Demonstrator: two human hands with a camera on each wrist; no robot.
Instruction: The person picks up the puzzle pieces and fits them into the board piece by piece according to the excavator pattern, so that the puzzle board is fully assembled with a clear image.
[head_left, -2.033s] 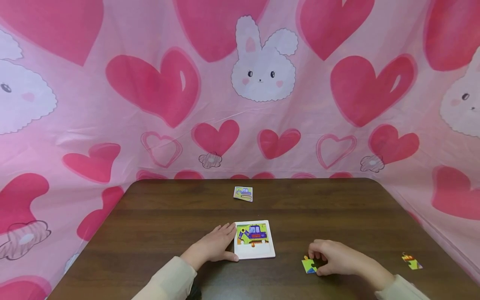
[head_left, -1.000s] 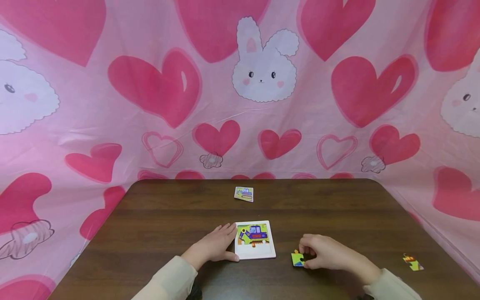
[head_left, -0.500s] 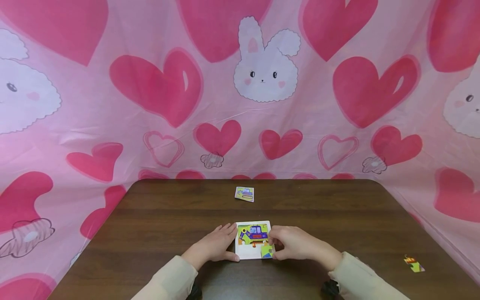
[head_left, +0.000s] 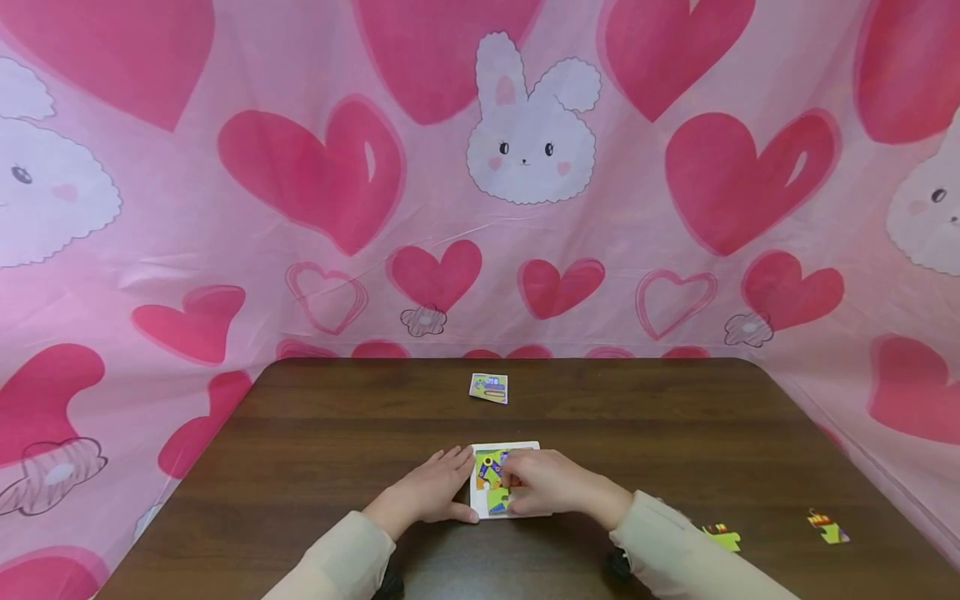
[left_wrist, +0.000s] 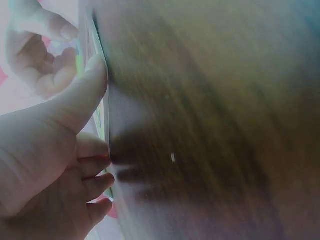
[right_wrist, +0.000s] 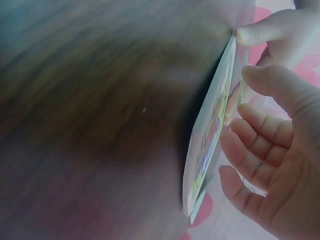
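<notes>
A white-framed jigsaw puzzle board (head_left: 528,444) lies on the table, partly filled with a digger picture. Along its left edge rests my left hand (head_left: 423,492), fingers straight, thumb at the near corner; the left wrist view shows the thumb touching the rim. Over the board my right hand (head_left: 562,483) pinches a green and blue puzzle piece (head_left: 497,500) between thumb and fingers, hiding the picture's right side. The right wrist view shows the puzzle piece (right_wrist: 243,90) edge-on, apart from the board's surface.
Two loose puzzle pieces lie to the right: one green-yellow piece (head_left: 723,538) beside the right sleeve, partly covered, and another piece (head_left: 828,528) farther right. A small picture card (head_left: 489,388) lies toward the back of the brown table (head_left: 360,417). Behind hangs a pink heart-patterned cloth (head_left: 555,225).
My right hand has carried the puzzle piece leftward from the bare table to above the board's lower left part. A loose piece now shows beside the right sleeve. My left hand stays put.
</notes>
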